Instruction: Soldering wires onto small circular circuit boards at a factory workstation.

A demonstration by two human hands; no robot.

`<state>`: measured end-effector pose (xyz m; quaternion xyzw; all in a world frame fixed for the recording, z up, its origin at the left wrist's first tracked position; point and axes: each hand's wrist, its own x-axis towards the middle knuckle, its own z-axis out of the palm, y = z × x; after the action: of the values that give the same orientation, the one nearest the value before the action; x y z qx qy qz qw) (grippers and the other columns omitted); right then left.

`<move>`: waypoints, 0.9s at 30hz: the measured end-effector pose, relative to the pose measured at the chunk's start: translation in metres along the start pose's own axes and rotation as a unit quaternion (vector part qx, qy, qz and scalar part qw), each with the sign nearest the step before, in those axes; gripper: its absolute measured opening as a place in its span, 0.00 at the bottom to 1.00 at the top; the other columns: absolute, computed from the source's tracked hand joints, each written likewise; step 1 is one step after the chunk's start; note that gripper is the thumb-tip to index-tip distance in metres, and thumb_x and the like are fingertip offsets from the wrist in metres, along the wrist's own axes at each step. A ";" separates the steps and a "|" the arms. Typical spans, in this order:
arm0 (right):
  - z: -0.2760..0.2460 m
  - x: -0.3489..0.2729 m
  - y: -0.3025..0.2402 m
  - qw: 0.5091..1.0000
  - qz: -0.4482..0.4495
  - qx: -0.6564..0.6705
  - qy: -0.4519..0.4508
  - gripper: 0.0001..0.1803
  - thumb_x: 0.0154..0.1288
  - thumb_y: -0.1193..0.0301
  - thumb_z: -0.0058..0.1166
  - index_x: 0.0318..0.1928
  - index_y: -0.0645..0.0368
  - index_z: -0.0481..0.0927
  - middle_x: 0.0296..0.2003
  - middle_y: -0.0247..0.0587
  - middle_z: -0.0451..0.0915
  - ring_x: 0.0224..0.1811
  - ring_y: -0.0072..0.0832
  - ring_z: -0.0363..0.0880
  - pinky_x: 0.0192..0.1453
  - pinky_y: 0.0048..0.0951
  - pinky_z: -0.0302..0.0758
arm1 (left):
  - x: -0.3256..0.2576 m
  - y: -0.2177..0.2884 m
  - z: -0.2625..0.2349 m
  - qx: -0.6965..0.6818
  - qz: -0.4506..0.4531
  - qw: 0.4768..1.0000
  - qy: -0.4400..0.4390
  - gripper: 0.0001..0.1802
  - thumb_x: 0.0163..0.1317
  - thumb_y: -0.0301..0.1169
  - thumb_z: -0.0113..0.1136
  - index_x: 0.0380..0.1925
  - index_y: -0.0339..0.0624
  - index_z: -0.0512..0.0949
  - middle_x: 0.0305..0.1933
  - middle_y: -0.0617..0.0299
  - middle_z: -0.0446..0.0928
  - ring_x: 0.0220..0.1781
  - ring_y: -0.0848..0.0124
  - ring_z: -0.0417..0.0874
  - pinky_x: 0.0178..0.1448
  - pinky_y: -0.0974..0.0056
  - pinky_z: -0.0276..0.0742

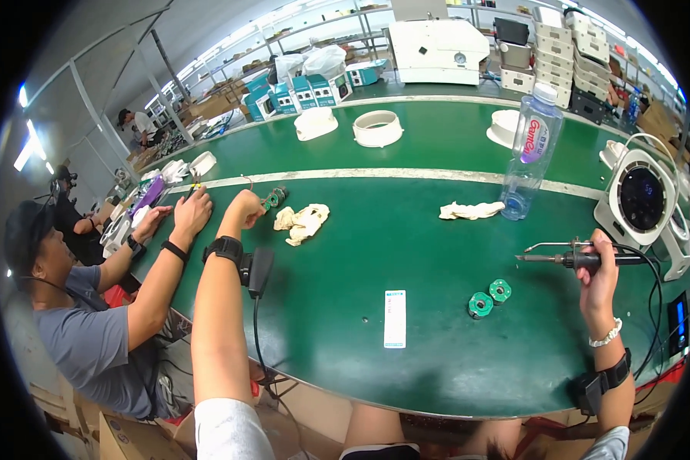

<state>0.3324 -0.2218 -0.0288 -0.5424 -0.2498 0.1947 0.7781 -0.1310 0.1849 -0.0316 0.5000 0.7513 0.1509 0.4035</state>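
Left hand (247, 209) pinches a small round green part (275, 199) with a dull metallic body, over the smooth green counter (345, 253); the hand hides its near side, and fine detail is too small to tell. Right hand (601, 268) closes around a dark soldering iron (555, 258), its slender tip pointing left. Two green discs (480, 304) with dark centres lie side by side, near one flat white slip (395, 318). Two crumpled cream cloths (305, 223) rest farther back, one beside a clear plastic bottle (530, 165). Beyond stand three rigid white housings (314, 125), one partly hidden by the bottle.
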 end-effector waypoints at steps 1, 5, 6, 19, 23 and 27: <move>-0.002 0.001 0.000 1.000 0.000 -0.003 -0.019 0.12 0.61 0.62 0.43 0.26 0.56 0.66 0.19 0.31 0.68 0.11 0.12 0.62 0.12 0.11 0.55 | -0.005 -0.004 -0.004 0.000 0.001 1.000 0.003 0.09 0.52 0.26 0.50 0.17 0.39 0.76 0.16 0.59 0.72 0.16 0.70 0.71 0.17 0.65 0.61; -0.007 0.006 0.004 0.999 -0.015 -0.012 -0.050 0.12 0.62 0.61 0.43 0.27 0.55 0.65 0.20 0.30 0.67 0.11 0.11 0.59 0.12 0.11 0.54 | -0.025 -0.012 -0.011 0.606 0.299 0.667 0.314 0.07 0.52 0.29 0.51 0.24 0.44 0.79 0.26 0.59 0.78 0.29 0.66 0.78 0.31 0.67 0.71; -0.007 0.007 0.005 0.998 -0.017 -0.016 -0.051 0.12 0.62 0.61 0.43 0.27 0.55 0.64 0.20 0.30 0.66 0.11 0.11 0.59 0.12 0.10 0.53 | -0.026 -0.012 -0.013 0.676 0.326 0.577 0.322 0.07 0.51 0.29 0.51 0.26 0.44 0.79 0.29 0.59 0.79 0.34 0.65 0.79 0.36 0.67 0.73; -0.002 0.007 0.003 1.000 -0.005 -0.013 0.021 0.12 0.61 0.62 0.41 0.25 0.54 0.63 0.16 0.30 0.66 0.09 0.12 0.59 0.10 0.11 0.52 | 0.010 0.003 -0.032 0.613 0.282 0.723 0.146 0.12 0.51 0.30 0.48 0.35 0.44 0.78 0.42 0.54 0.77 0.44 0.57 0.78 0.45 0.56 0.75; -0.004 0.009 0.004 1.000 0.001 -0.009 -0.015 0.11 0.62 0.62 0.41 0.27 0.54 0.64 0.19 0.30 0.67 0.10 0.12 0.60 0.11 0.10 0.52 | -0.002 -0.006 -0.041 0.517 0.306 0.787 0.142 0.14 0.51 0.30 0.45 0.33 0.41 0.78 0.35 0.44 0.76 0.42 0.51 0.77 0.46 0.54 0.73; -0.002 0.008 0.004 1.000 0.004 -0.007 0.003 0.11 0.62 0.61 0.41 0.27 0.54 0.65 0.20 0.30 0.68 0.10 0.12 0.60 0.11 0.10 0.53 | -0.039 0.003 -0.036 0.469 0.355 0.796 0.145 0.14 0.49 0.29 0.45 0.32 0.36 0.78 0.34 0.42 0.76 0.40 0.51 0.77 0.46 0.55 0.72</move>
<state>0.3398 -0.2179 -0.0320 -0.5498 -0.2465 0.1946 0.7740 -0.1499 0.1589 0.0102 0.8320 0.5493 -0.0162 -0.0759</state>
